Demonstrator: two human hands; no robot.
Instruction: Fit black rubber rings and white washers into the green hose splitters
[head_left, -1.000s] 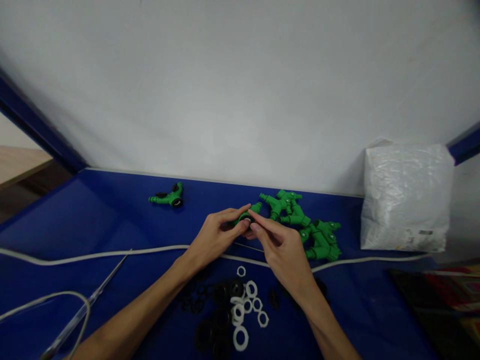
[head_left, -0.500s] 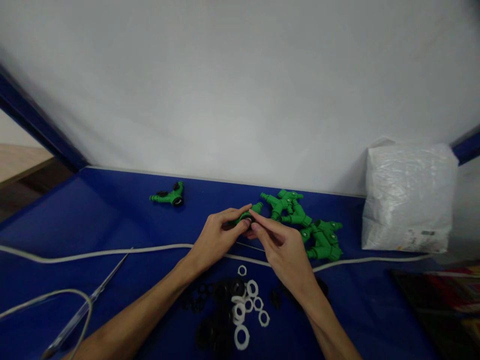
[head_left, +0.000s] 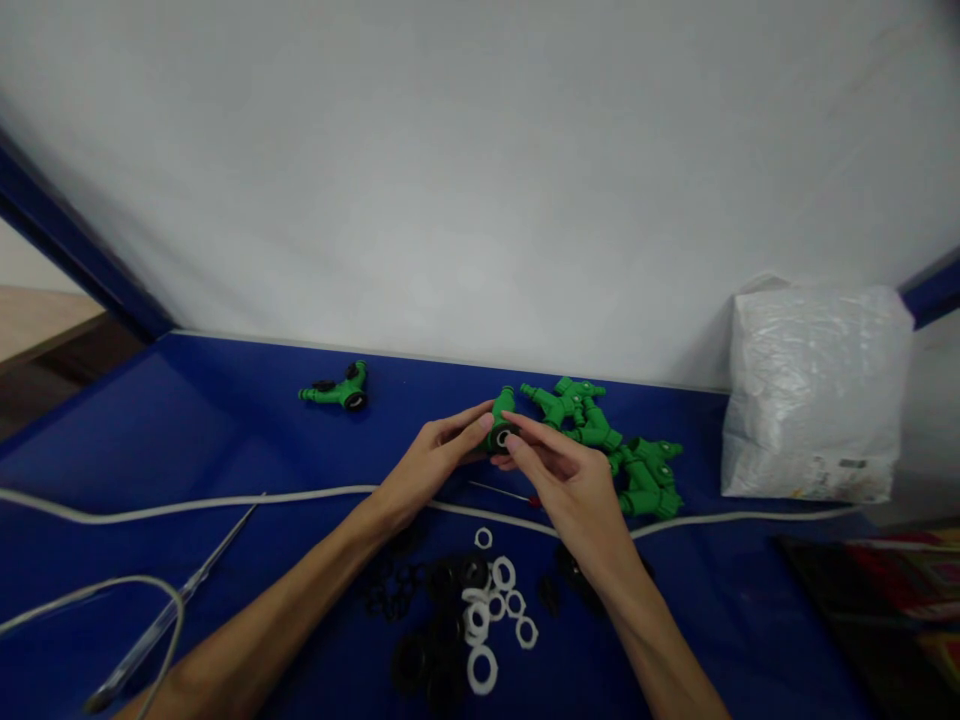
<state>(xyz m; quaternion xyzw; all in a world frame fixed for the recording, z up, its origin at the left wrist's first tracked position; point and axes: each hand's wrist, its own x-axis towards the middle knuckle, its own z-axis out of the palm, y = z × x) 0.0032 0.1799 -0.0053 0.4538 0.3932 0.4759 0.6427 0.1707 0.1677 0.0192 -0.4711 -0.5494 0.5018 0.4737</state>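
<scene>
Between my two hands is a green Y-shaped hose connector [head_left: 503,403] with a black collar [head_left: 501,438] and a pale ring inside the collar's opening. My left hand [head_left: 442,455] grips its body from the left. From the right, the fingers and thumb of my right hand [head_left: 559,465] are closed on the black collar. Below the hands lie several white rings [head_left: 482,670] and several black rings [head_left: 410,662]. To the right, several green Y-connectors [head_left: 649,478] lie in a heap. One more green connector with black parts [head_left: 335,397] rests at the far left.
A white cable [head_left: 180,508] crosses the blue table [head_left: 247,420]. A thin screwdriver [head_left: 499,491] lies beneath my hands. At left are a clear-handled pointed tool [head_left: 184,600] and a cable loop. A white plastic-wrapped package [head_left: 817,395] stands at right, against the pale wall.
The connector has turned in my hands, so its black collar now faces me and its green arm points up. My right fingers have shifted onto the collar. The loose parts stay put.
</scene>
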